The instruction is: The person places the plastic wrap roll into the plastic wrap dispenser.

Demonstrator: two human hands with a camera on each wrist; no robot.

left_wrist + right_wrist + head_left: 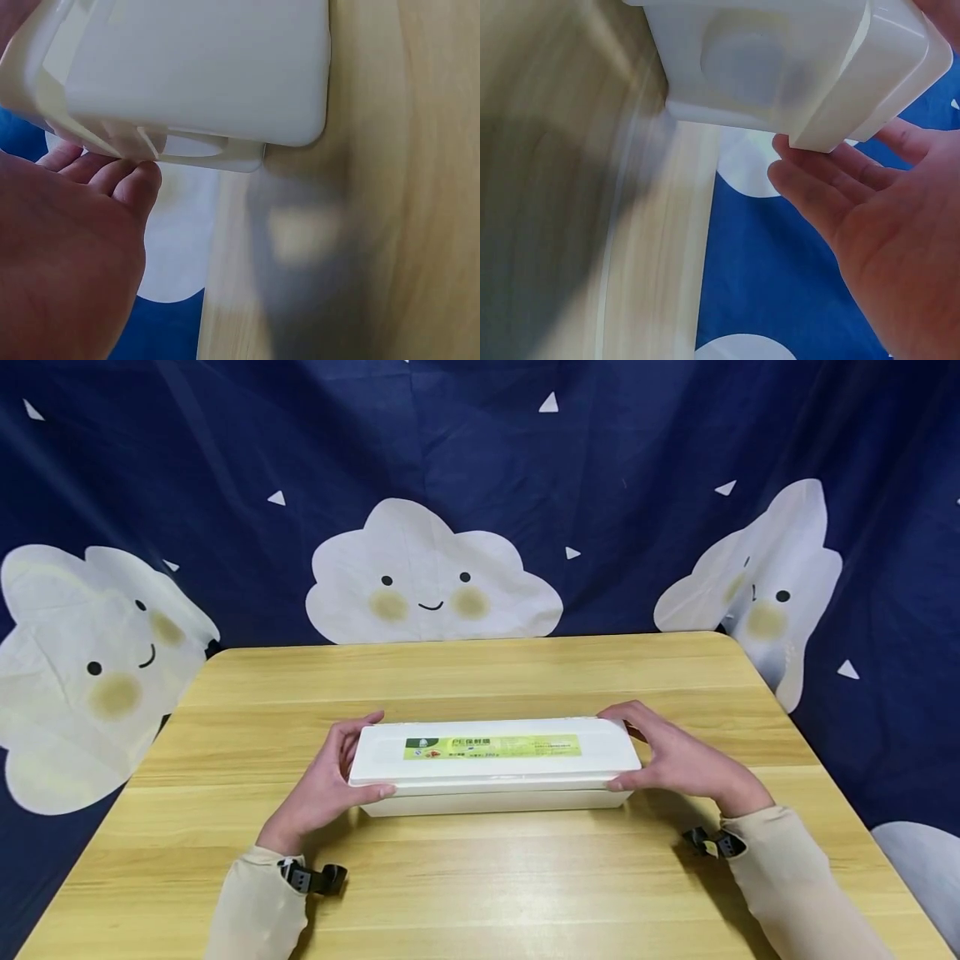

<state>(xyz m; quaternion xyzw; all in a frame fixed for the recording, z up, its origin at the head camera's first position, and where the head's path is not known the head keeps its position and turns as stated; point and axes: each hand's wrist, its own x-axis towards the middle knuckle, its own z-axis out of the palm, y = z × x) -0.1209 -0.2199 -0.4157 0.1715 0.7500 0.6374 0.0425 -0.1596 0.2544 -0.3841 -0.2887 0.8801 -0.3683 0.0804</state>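
A long white cling film dispenser (495,772) lies crosswise on the wooden table, its lid down. On the lid is a yellow-green label (491,747) reading PE with Chinese characters. My left hand (322,789) grips the left end, thumb on the front edge and fingers round the back. At the other end my right hand (678,756) holds it the same way, thumb in front and fingertips behind. The left wrist view shows the fingers of that hand (67,232) against the dispenser's far side. In the right wrist view, fingers touch the dispenser's (750,67) back edge.
Wooden tabletop (510,885) stretches around the dispenser on all sides. Behind the table hangs a dark blue cloth (480,443) with white smiling clouds. A black strap device sits on each wrist, at the left (311,877) and the right (712,843).
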